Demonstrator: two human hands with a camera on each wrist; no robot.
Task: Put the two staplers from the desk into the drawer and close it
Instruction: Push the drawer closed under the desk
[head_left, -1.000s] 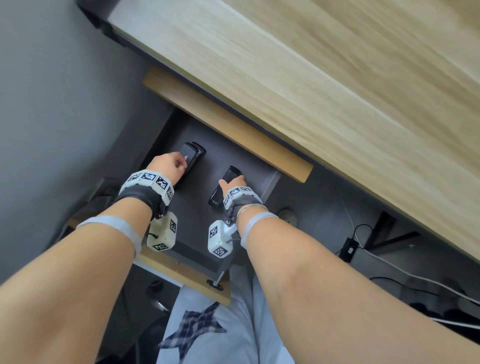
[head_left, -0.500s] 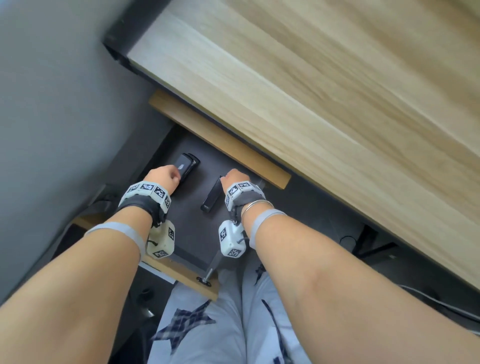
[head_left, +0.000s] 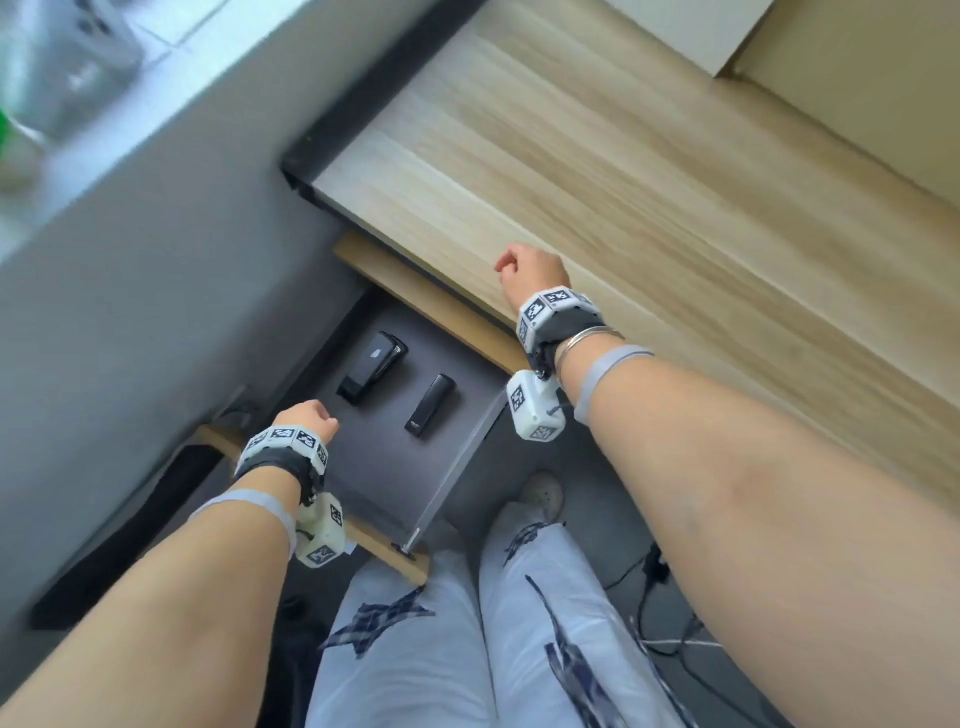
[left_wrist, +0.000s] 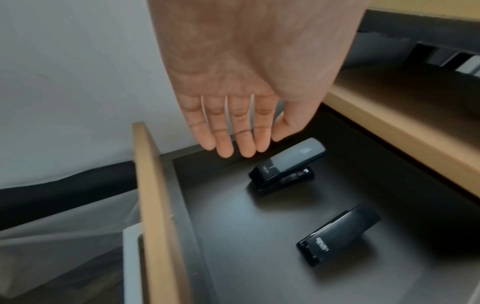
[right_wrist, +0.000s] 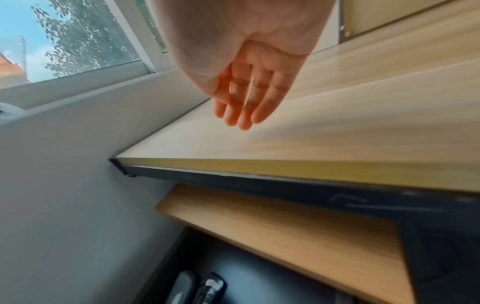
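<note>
Two black staplers lie side by side on the dark floor of the pulled-out drawer (head_left: 374, 457). The wider stapler (head_left: 371, 366) (left_wrist: 285, 166) has a grey top and lies on the left. To its right lies the slim stapler (head_left: 430, 405) (left_wrist: 337, 234). My left hand (head_left: 306, 418) (left_wrist: 233, 131) hovers empty above the drawer's near left part, fingers straight and relaxed. My right hand (head_left: 527, 273) (right_wrist: 241, 102) is raised over the wooden desk top (head_left: 623, 208), empty, fingers loosely extended.
The drawer's wooden front panel (head_left: 384, 545) (left_wrist: 155, 205) is close to my knees. A metal slide rail (head_left: 457, 467) runs along the drawer's right side. A grey wall (head_left: 156, 286) stands at the left. Cables lie on the floor at the right.
Both hands have let go of the staplers, which now lie in the drawer. The left hand drew back toward the drawer front; the right hand rose over the desk top.
</note>
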